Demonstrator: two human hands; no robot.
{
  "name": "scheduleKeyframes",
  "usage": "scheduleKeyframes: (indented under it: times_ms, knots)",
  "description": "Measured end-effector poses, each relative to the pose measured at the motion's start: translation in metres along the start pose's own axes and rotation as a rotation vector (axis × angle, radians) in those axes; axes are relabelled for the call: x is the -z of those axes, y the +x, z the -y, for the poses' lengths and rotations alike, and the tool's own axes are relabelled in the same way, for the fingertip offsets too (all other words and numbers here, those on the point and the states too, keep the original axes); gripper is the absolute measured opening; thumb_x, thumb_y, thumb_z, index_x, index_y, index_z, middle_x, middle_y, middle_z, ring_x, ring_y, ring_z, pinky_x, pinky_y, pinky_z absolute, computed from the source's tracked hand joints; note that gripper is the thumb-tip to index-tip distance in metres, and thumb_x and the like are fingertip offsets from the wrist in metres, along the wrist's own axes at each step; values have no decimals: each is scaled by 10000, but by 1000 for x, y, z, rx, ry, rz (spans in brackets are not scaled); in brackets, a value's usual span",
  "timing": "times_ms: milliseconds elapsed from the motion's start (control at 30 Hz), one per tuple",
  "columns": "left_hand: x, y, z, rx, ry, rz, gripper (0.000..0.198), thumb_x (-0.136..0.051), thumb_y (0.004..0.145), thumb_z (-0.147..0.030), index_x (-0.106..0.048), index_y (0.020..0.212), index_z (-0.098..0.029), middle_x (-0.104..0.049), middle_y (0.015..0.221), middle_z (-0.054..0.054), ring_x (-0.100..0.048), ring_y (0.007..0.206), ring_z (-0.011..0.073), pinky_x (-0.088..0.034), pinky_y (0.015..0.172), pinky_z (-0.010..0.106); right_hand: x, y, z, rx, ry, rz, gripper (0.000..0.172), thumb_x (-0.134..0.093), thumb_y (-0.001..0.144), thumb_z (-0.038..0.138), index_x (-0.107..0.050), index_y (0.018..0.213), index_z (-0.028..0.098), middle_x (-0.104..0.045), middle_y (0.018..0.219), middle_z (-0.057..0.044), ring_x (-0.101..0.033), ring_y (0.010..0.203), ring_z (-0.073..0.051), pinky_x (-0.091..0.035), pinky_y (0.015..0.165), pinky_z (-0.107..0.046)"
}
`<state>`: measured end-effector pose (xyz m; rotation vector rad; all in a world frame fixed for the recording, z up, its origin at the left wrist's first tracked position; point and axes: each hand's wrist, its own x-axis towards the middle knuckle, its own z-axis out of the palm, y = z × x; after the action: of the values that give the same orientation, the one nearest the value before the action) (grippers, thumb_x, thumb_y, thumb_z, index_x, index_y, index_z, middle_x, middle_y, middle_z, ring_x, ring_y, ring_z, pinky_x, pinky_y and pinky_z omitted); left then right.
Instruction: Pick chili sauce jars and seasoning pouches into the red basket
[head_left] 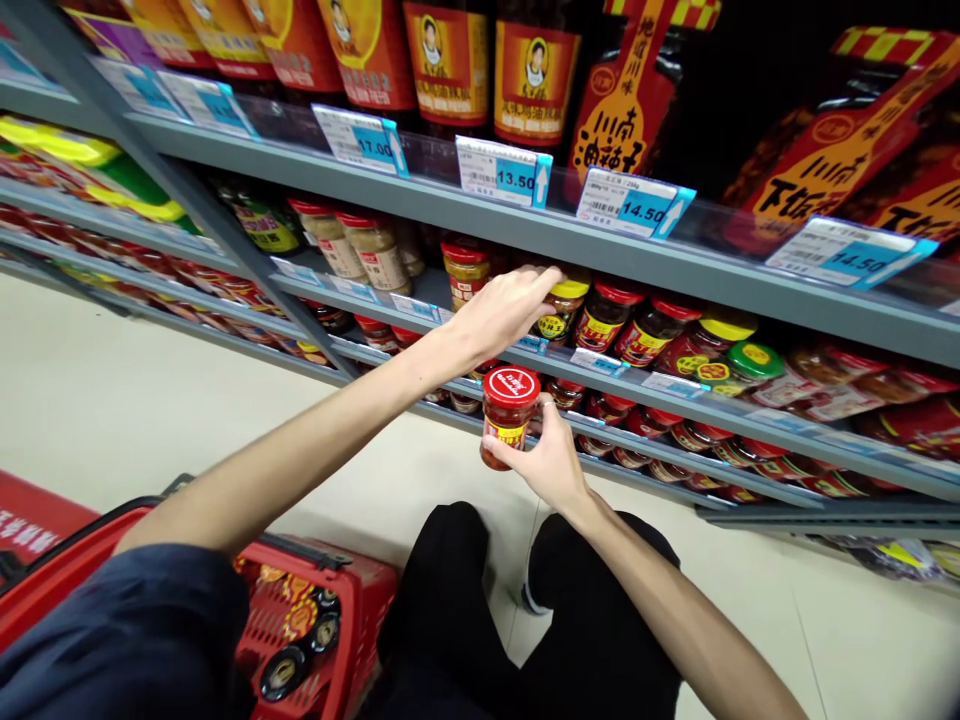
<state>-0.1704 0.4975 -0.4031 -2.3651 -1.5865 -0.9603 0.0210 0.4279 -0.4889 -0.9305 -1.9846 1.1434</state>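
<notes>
In my right hand [546, 450] is a small glass jar [504, 430] with a red lid and a yellow-and-red label. It is upright, in front of the shelf, with thumb and fingers closed around its sides. My left hand [514, 305] reaches onto the middle shelf [637, 378]. Its fingers are apart and slightly bent beside a yellow-lidded jar [556, 318], overlapping the left of its lid; whether they touch it I cannot tell. Left of that hand stands another red-lidded jar [465, 272]. Several dark sauce jars [600, 318] line up to the right.
Above runs a shelf edge [420, 180] with price tags and large sauce bottles [536, 75]. Lower shelves hold more jars [652, 420]. A red shopping basket [364, 610] with dark-lidded items [283, 672] stands at my left on the pale floor [225, 400].
</notes>
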Motion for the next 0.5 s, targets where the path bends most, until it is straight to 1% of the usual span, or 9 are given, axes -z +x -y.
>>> scheduleKeyframes:
  times_ms: [67,133,200,233,300,367,400,433,500]
  knots:
    - [-5,1,3,-4,-2,-14,316,-578,994,-185,-563,1300,-109,-697,1234,191,-667,1195,311,-520,998,428,-1,1,-1,10,-15,5,605,-860,751,419,-519,1215,235,-730,1199,-97,-729,1055,-284,-590,943,-449]
    - [-6,2,9,-39,-44,-37,375,-588,989,-194,-546,1354,-116,-679,1303,196,-651,1241,307,-517,1028,428,-2,1,-1,14,-38,-4,612,-860,748,424,-523,1222,232,-729,1201,-103,-725,1056,-292,-587,944,-461]
    - [1,-2,14,-64,-122,-115,412,-608,984,-230,-550,1380,-132,-670,1349,180,-635,1278,291,-505,1072,417,-2,1,-2,15,-57,-22,621,-860,747,430,-531,1234,230,-727,1206,-110,-719,1069,-303,-585,950,-476]
    - [8,-9,15,-50,-160,-181,396,-606,990,-257,-573,1366,-138,-674,1355,167,-630,1286,281,-496,1093,410,-2,1,-2,17,-59,-30,625,-861,746,432,-536,1239,230,-726,1211,-113,-716,1077,-307,-584,954,-481]
    - [22,-30,12,59,-242,-338,322,-568,1017,-316,-644,1280,-146,-708,1307,136,-653,1247,256,-497,1097,393,0,0,-3,20,-55,-45,642,-869,737,434,-541,1250,229,-723,1222,-120,-714,1083,-309,-586,960,-485]
    - [33,-64,1,249,-357,-435,315,-526,1040,-366,-694,1191,-146,-757,1195,115,-705,1141,231,-537,1032,365,3,0,-4,22,-40,-54,654,-877,730,438,-542,1250,226,-723,1227,-125,-722,1070,-305,-591,958,-482]
    - [35,-83,-7,350,-429,-434,328,-534,1037,-390,-706,1168,-143,-774,1141,112,-726,1087,226,-559,986,349,4,0,-3,21,-36,-58,653,-879,728,441,-544,1246,225,-725,1224,-126,-728,1058,-303,-595,952,-479]
    - [34,-102,-15,437,-500,-400,337,-566,1020,-411,-714,1157,-141,-782,1113,114,-741,1044,225,-575,949,341,6,0,-3,17,-33,-62,654,-882,725,447,-547,1240,224,-727,1221,-125,-733,1047,-302,-601,942,-474]
    - [25,-133,-32,551,-636,-275,366,-655,964,-431,-715,1181,-142,-778,1150,124,-756,1003,233,-594,920,350,6,2,-1,8,-22,-73,654,-882,722,461,-554,1237,224,-730,1217,-122,-741,1033,-300,-612,919,-463]
